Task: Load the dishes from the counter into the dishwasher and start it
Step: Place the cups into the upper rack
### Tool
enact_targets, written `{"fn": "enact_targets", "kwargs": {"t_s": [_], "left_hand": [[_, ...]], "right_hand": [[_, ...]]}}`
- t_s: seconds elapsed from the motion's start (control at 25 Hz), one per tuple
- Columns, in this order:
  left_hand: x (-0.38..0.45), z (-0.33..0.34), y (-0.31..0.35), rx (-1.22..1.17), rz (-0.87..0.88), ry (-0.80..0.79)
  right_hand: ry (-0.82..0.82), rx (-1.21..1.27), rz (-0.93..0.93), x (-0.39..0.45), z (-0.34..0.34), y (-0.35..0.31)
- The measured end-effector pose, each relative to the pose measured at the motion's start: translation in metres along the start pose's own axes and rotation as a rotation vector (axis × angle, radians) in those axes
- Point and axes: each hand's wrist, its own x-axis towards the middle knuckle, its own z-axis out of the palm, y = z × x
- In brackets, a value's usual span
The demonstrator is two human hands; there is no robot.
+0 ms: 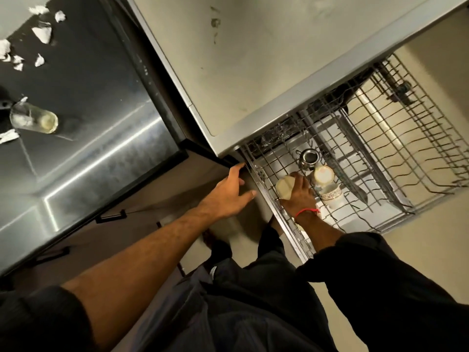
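Item one, the pulled-out dishwasher rack (375, 153): a grey wire basket drawn from under the pale dishwasher top (253, 59), and I take it as my landmark. Inside the rack, at its near left part, I hold a cream cup (284, 189) in my right hand (299, 196); the fingers are curled over the cup from above, the cup tilted with its mouth turned left. A red thread band (308, 212) sits on that wrist. Just right of the held cup, in the same rack, stands a second cream cup (323, 174), touching or nearly touching the hand. Behind these two, deeper in the rack, a small steel pot (308, 158) stands upright. In front of the second cup lies a patterned white cup (332, 195) on its side. My left hand (228, 196) hovers just left of the rack's outer edge, fingers spread and relaxed, gripping nothing; whether a fingertip touches the frame I cannot tell. Well left of the rack runs the steel worktop (88, 110), carrying one drinking glass (34, 120) lying on its side and several torn white paper scraps (43, 34) beyond it.
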Motion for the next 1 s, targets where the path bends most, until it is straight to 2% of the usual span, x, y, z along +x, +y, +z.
{"fn": "enact_targets", "kwargs": {"t_s": [0.12,0.24,0.36,0.44,0.64,0.76,0.88,1.0], "left_hand": [[-0.005,-0.003,-0.010,-0.030,0.021,0.040],[-0.016,-0.006,-0.023,-0.029,0.086,0.106],[-0.032,-0.012,-0.042,0.000,0.146,0.219],[-0.046,-0.018,-0.056,-0.018,0.177,0.322],[-0.094,-0.041,-0.100,-0.117,0.226,0.653],[-0.133,-0.056,-0.132,-0.203,0.167,0.867],[-0.171,-0.064,-0.166,-0.269,0.078,1.009],[-0.209,-0.072,-0.211,-0.335,0.013,1.132]], "right_hand": [[-0.079,-0.136,0.064,-0.003,-0.007,-0.003],[0.071,-0.185,-0.003,-0.019,-0.023,-0.025],[0.291,-0.076,-0.337,-0.041,-0.035,-0.065],[0.282,0.078,-0.578,-0.053,-0.038,-0.104],[-0.008,0.345,-0.880,-0.079,-0.027,-0.216],[-0.232,0.366,-0.929,-0.103,-0.007,-0.276],[-0.438,0.353,-0.929,-0.129,0.032,-0.324],[-0.556,0.308,-0.958,-0.163,0.077,-0.368]]}}
